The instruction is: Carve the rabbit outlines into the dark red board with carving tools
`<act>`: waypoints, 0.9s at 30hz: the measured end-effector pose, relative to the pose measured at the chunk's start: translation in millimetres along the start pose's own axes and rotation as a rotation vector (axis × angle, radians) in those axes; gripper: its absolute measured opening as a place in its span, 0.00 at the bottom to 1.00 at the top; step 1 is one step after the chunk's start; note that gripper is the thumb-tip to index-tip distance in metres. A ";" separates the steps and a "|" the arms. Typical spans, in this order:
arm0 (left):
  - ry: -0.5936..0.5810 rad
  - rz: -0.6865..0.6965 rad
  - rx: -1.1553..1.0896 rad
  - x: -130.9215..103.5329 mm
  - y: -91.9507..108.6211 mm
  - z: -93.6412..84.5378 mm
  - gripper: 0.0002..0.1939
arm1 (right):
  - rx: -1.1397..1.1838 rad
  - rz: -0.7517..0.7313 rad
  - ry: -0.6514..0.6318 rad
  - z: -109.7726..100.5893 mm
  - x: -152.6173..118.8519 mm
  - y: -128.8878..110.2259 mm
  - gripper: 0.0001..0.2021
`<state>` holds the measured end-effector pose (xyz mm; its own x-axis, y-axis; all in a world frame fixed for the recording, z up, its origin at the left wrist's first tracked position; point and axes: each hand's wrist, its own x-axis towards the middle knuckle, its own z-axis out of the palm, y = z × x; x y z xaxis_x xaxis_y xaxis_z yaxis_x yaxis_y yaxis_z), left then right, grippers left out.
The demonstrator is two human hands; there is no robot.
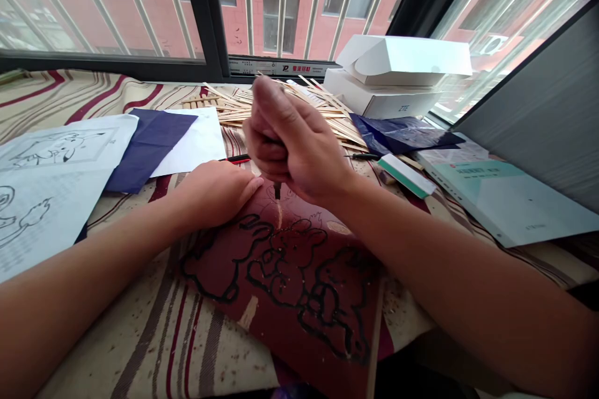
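My right hand (294, 137) is closed in an upright fist around a carving tool (277, 190); its handle is hidden, and only the dark lower end shows below my fist. That end meets the far part of a dark red board (281, 343), beside a pale streak. Black-outlined cartoon animals cover the board, with thinner lines and a few pale scraped patches. My left hand (222, 193) grips the board's far left edge, thumb on top and the other fingers mostly hidden. Small crumbs are scattered over the board.
Drawing sheets (56, 174) and dark blue paper (150, 143) lie left. Behind my hands are many thin wooden sticks (224, 113). A white box (397, 87), dark blue film (405, 133), a green-white small box (407, 176) and a book (519, 193) lie right, near the window.
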<state>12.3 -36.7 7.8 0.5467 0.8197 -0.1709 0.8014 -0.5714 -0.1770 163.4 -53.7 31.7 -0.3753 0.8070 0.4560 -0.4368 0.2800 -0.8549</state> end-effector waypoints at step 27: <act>0.092 0.017 -0.206 -2.2 0.5 5.9 0.28 | -0.291 -0.027 -0.005 11.6 1.7 19.2 0.30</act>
<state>10.0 -39.0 2.3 0.5729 0.8156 -0.0817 0.8193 -0.5727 0.0284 144.9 -53.0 18.9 -0.3706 0.7948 0.4805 -0.1940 0.4397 -0.8769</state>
